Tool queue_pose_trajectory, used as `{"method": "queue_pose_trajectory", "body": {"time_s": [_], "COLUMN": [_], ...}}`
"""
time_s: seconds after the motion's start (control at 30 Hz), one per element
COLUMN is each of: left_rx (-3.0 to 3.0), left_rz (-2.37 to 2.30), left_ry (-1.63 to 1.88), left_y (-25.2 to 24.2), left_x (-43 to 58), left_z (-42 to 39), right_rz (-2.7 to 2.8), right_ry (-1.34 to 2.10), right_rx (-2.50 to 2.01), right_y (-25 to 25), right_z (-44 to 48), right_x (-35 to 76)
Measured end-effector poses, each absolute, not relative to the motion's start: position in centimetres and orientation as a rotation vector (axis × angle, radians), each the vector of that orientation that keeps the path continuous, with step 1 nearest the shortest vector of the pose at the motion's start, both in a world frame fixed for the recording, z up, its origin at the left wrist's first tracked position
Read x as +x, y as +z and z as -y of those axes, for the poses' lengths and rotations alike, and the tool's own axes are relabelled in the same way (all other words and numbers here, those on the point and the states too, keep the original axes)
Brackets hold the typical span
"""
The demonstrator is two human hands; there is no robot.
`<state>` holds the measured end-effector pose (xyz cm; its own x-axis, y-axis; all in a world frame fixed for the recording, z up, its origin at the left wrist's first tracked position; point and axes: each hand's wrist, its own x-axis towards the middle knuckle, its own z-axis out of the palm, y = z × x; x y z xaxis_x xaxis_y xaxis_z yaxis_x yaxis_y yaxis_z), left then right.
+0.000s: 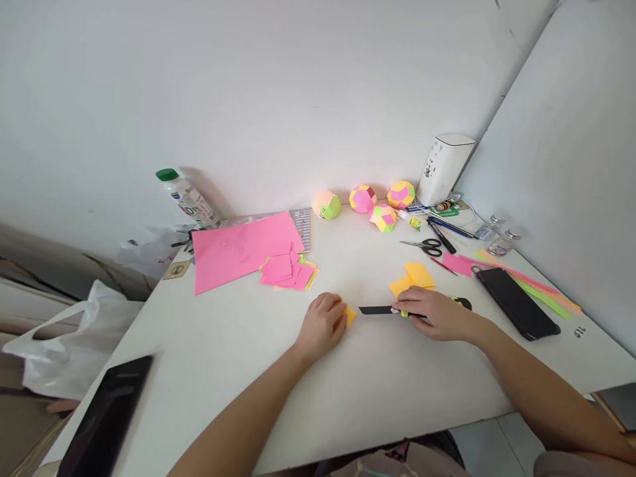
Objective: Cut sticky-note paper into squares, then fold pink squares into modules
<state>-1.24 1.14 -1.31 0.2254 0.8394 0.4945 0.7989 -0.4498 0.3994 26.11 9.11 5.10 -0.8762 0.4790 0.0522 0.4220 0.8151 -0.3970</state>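
Observation:
My left hand [320, 326] rests on the table with its fingers closed on a small orange piece of paper [350, 316], most of it covered by the fingers. In my right hand [433, 313] lies a utility knife [375, 310], its long dark blade out and pointing left toward that paper, with a gap between them. The black and yellow-green handle is partly hidden under my palm. Just beyond the right hand are several orange paper pieces [420, 274]. A stack of pink, green and peach paper pieces [283, 270] sits past my left hand.
Behind are a large pink sheet [243, 248], several paper balls [363, 198], scissors [430, 248] and a white box-shaped object [444, 169]. At right lie a black phone [517, 301] and coloured paper strips [546, 305]. A bottle [191, 202] leans at back left; a black tablet-like device [109, 411] lies front left.

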Motion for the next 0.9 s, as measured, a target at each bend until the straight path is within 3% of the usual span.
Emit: {"method": "queue_pose_trajectory", "body": {"time_s": [0.9], "left_rx": [2.497], "left_rz": [-1.518], "left_ry": [0.862], "left_y": [-1.4], "left_x": [-1.6], "left_z": [-0.7], "right_rz": [2.883], "right_ry": [0.419], "right_rx": [-0.518], "right_y": [3.2], "right_z": [-8.1], "right_x": [26.1]}}
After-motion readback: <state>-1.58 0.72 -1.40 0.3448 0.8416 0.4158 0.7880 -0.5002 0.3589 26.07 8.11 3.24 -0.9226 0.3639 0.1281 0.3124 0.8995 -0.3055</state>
